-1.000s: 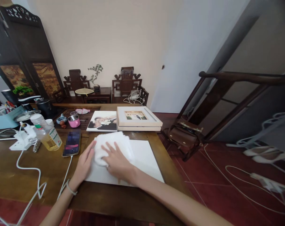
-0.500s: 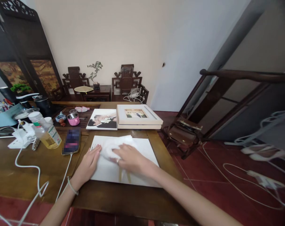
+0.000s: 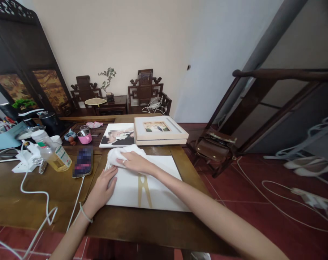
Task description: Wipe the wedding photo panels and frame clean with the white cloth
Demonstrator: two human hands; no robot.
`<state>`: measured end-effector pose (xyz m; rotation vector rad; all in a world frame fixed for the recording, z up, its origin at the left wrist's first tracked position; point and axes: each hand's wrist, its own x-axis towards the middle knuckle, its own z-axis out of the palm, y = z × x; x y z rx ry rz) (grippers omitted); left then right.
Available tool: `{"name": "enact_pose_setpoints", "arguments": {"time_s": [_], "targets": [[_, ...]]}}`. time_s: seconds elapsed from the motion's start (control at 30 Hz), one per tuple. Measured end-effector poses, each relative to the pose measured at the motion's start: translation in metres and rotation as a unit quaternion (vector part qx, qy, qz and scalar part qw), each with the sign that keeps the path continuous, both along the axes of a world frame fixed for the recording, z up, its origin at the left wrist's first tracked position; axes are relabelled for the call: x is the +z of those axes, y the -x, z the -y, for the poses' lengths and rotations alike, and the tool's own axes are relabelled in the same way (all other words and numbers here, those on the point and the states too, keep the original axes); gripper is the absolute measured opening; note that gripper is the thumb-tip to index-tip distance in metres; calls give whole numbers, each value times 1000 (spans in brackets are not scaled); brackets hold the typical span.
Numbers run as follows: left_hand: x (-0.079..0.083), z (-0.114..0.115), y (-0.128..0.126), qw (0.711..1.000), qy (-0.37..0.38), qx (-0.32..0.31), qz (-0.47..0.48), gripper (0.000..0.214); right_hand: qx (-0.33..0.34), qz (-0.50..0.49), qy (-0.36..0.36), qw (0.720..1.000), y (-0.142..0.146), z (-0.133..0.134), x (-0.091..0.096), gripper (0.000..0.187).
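A white board (image 3: pixel 164 177) with a tan A-shaped mark lies flat on the wooden table. My right hand (image 3: pixel 134 161) grips a bunched white cloth (image 3: pixel 116 153) and presses it on the board's far left part. The cloth hides that corner. My left hand (image 3: pixel 106 182) rests on the board's left edge, fingers stretched out and holding nothing. Its fingertips are close to the cloth.
Behind the board are a photo panel (image 3: pixel 106 142) and stacked white picture frames (image 3: pixel 177 131). Left stand a charging phone (image 3: pixel 82 162), a bottle of yellow liquid (image 3: pixel 59 159), a power strip (image 3: pixel 24 160) and a pink cup (image 3: pixel 84 137). A wooden chair (image 3: pixel 250 108) holds a brown bag (image 3: pixel 212 148).
My right hand has slid the cloth up and left, from the board's middle to its far left, uncovering more of the tan mark. My left hand stays at the left edge.
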<state>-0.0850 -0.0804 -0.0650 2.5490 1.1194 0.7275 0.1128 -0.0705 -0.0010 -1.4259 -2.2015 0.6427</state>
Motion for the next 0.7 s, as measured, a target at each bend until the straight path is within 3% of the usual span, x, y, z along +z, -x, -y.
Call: {"name": "enact_pose_setpoints", "arguments": {"time_s": [0.17, 0.27, 0.4, 0.53, 0.6, 0.7], "targets": [[-4, 0, 0, 1000, -4, 8, 0, 37, -79, 8, 25, 997, -74, 28, -7, 40], [-5, 1, 0, 1000, -12, 10, 2, 37, -144, 32, 33, 989, -102, 58, -20, 41], [-8, 1, 0, 1000, -19, 14, 3, 37, -115, 96, 13, 989, -97, 119, -22, 33], [-11, 1, 0, 999, -20, 19, 16, 36, -48, 109, 37, 992, -78, 174, -2, 25], [-11, 0, 0, 999, -21, 17, 17, 35, -46, 104, 69, 991, -77, 182, 5, 24], [-10, 0, 0, 1000, -25, 12, 9, 36, -67, 88, 101, 989, -87, 163, 2, 30]]}}
